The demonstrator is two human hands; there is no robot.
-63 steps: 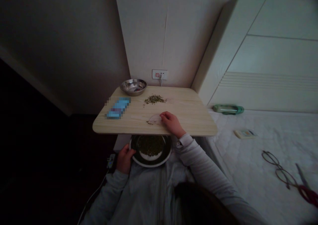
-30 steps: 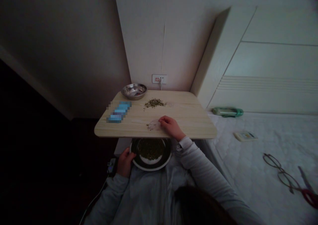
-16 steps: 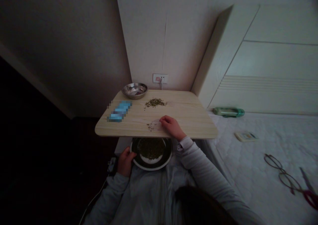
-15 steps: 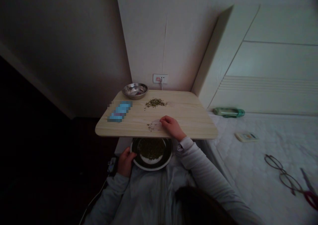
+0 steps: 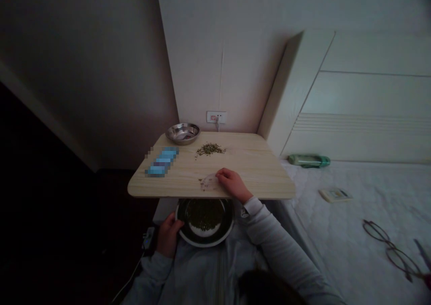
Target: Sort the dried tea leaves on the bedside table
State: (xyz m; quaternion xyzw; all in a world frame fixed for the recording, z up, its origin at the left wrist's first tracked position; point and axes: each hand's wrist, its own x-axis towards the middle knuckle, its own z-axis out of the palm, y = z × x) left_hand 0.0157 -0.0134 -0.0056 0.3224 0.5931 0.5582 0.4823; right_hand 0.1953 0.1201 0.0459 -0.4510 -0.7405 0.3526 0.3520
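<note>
My left hand [image 5: 168, 235] grips the left rim of a dark plate with a white edge [image 5: 204, 242], thumb on top. The plate sits at my lap, partly under the table's front edge, and carries a heap of small green-brown bits [image 5: 204, 213], perhaps seeds or beans. On the table, my right hand [image 5: 234, 185] is closed in a pinch at the right side of a thin, see-through piece [image 5: 210, 182] with a curved edge. A few dark specks lie along that piece's left side. Farther back is a loose pile of green-brown bits [image 5: 210, 149].
The pale wooden table [image 5: 256, 161] also bears a metal bowl [image 5: 182, 134] and a blurred-out phone-like object [image 5: 162, 162]. On the white bed lie a green bottle [image 5: 308, 161], a pale remote-like device [image 5: 335, 195], glasses [image 5: 387, 243] and partly visible scissors. A cable plugs into the wall socket [image 5: 216, 117].
The whole scene sits lower in view as my head tilts up. The specks by the clear piece have shifted and spread a little. Both hands keep their grip and place.
</note>
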